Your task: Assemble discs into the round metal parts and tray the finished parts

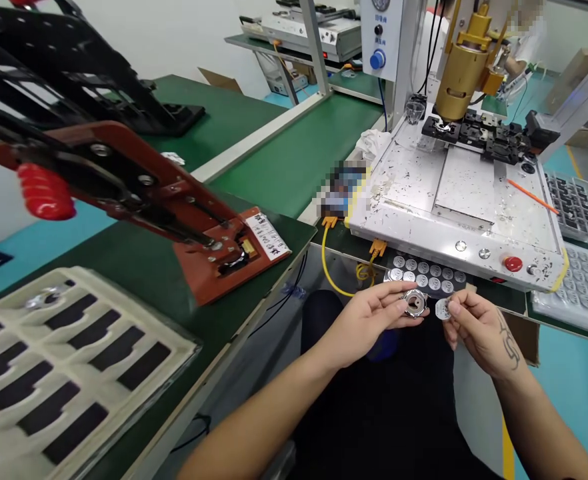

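Note:
My left hand (369,320) holds a shiny silver ring-shaped part (415,303) by its edge, just below the front of a white machine. My right hand (479,327) pinches a small round silver sticker (443,309) right next to the ring, almost touching it. Directly behind both hands lies a dark sheet (427,272) carrying several round silver stickers. Both hands hover over my lap, between two benches.
A white speckled machine base (454,200) with a gold head (461,73) and red button (513,263) stands ahead. A red hand press (139,187) sits on the green bench to the left, beside a cream slotted tray (74,360). Clear trays (581,280) lie at right.

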Motion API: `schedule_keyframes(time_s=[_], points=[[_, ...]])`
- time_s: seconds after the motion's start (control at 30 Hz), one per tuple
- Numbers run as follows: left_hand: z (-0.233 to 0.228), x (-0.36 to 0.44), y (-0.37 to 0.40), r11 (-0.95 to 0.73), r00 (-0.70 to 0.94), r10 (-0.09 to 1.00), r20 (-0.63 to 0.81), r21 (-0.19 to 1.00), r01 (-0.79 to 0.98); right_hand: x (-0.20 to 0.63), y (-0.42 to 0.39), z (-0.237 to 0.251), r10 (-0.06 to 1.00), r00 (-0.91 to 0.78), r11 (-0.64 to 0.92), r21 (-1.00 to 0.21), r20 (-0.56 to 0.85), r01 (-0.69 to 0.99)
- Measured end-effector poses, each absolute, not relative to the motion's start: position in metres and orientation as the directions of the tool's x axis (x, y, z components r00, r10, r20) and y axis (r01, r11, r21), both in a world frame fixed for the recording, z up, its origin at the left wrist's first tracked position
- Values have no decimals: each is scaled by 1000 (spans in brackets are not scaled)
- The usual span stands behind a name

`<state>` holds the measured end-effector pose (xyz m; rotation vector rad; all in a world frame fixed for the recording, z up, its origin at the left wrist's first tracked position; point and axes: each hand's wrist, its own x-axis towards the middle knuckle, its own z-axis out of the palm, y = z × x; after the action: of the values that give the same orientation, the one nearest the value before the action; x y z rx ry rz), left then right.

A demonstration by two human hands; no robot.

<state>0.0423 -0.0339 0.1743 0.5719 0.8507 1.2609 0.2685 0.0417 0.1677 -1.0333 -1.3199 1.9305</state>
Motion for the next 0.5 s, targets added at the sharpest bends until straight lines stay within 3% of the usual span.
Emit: schedule_keyframes(time_s=[0.37,0.5], points=[[171,38,-40,235,97,970,-223,755,-613,259,42,171,775,-562,-337,-941,-288,17],[171,37,-42,232,99,971,-218,759,-609,254,43,174,798,-562,-196,-976,-218,100]])
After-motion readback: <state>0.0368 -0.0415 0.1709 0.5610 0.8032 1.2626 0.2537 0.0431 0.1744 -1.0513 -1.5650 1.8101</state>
